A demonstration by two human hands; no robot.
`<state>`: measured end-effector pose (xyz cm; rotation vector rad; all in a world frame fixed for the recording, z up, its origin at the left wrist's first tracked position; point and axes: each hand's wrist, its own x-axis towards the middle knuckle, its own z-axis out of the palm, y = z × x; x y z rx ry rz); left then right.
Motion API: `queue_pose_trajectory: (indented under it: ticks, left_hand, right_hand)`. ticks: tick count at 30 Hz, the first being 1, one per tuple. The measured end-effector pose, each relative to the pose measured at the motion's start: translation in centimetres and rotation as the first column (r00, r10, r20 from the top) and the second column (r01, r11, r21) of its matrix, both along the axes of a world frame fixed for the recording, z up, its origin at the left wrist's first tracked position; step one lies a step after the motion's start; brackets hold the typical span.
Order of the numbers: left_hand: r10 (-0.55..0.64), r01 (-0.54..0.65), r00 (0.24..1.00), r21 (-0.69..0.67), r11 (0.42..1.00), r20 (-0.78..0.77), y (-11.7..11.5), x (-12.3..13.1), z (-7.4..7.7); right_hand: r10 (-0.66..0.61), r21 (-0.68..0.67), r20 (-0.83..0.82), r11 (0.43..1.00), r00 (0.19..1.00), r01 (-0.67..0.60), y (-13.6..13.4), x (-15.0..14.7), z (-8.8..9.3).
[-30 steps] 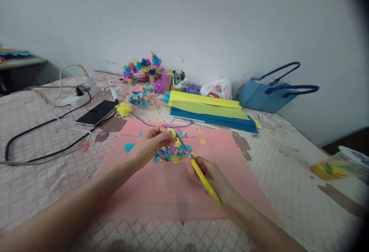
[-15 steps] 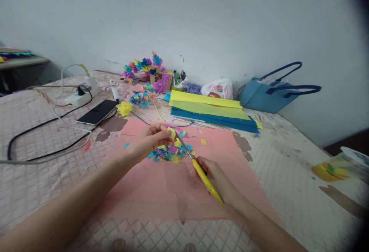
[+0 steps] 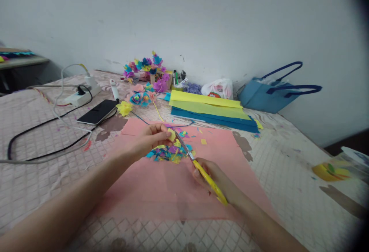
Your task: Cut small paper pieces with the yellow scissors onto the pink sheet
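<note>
Between the fingertips of my left hand [image 3: 154,138] is a small piece of yellow paper [image 3: 172,135]. My right hand [image 3: 215,177] grips yellow-handled scissors [image 3: 210,181], their blades pointing up and left to the edge of that piece. Whether the blades touch the paper I cannot tell. Below both hands lies a pile of blue, yellow and purple paper scraps [image 3: 170,153] on a pink paper sheet [image 3: 155,190]. A yellow paper square [image 3: 203,141] rests apart from the pile, to its right.
Yellow and blue paper sheets [image 3: 207,110] are stacked behind the pink sheet. Paper flowers [image 3: 141,96] stand at the back left, near a phone [image 3: 98,112] and a power strip [image 3: 83,95] with cables. A blue bag [image 3: 262,94] and a plastic container [image 3: 331,171] are on the right.
The scissors' handles have swung slightly down and right with my right hand. My left hand keeps its pinch on the yellow paper, almost unmoved.
</note>
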<state>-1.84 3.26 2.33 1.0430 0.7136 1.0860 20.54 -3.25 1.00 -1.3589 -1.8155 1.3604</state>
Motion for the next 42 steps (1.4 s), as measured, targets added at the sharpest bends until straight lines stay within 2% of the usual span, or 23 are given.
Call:
queue_pose_trajectory:
  ticks: [6,13,19,24,28,32,37,42]
  left_hand:
    - [-0.026,0.026,1.000,0.032,0.999,-0.005,0.0,-0.1,0.4]
    - [-0.032,0.033,0.999,0.045,0.998,-0.018,0.0,-0.3,0.5]
    - [-0.039,0.041,0.998,0.061,0.997,-0.040,0.0,-0.3,0.5]
    - [-0.062,0.064,0.997,0.053,0.997,-0.037,0.1,-0.4,0.6]
    - [-0.064,0.064,0.998,0.036,0.997,-0.001,0.1,-0.2,0.4]
    - [0.017,-0.015,0.997,-0.028,1.000,0.076,-0.4,0.6,-0.1]
    - [0.069,-0.062,0.992,-0.074,0.995,0.105,-0.8,1.1,-0.9]
    - [0.074,-0.066,0.993,-0.089,0.994,0.096,-1.0,1.3,-0.7]
  right_hand:
    - [-0.020,-0.086,-0.022,0.996,1.000,0.018,0.0,0.0,0.1]
    - [-0.032,-0.082,0.015,0.996,0.999,0.034,0.0,-0.1,0.7]
    - [-0.039,-0.100,-0.042,0.994,0.998,0.034,-0.1,-0.1,0.9]
    - [-0.050,-0.130,-0.030,0.990,0.998,0.046,0.0,-0.1,0.8]
    - [-0.018,-0.065,-0.029,0.998,0.999,0.016,0.1,-0.2,0.3]
    - [0.033,0.054,-0.048,0.998,0.998,-0.031,0.0,-0.6,0.6]
    - [0.007,0.087,0.042,0.996,0.999,-0.011,-0.1,-0.8,0.7]
    - [-0.025,0.130,0.081,0.991,0.996,0.014,0.1,-0.6,0.0]
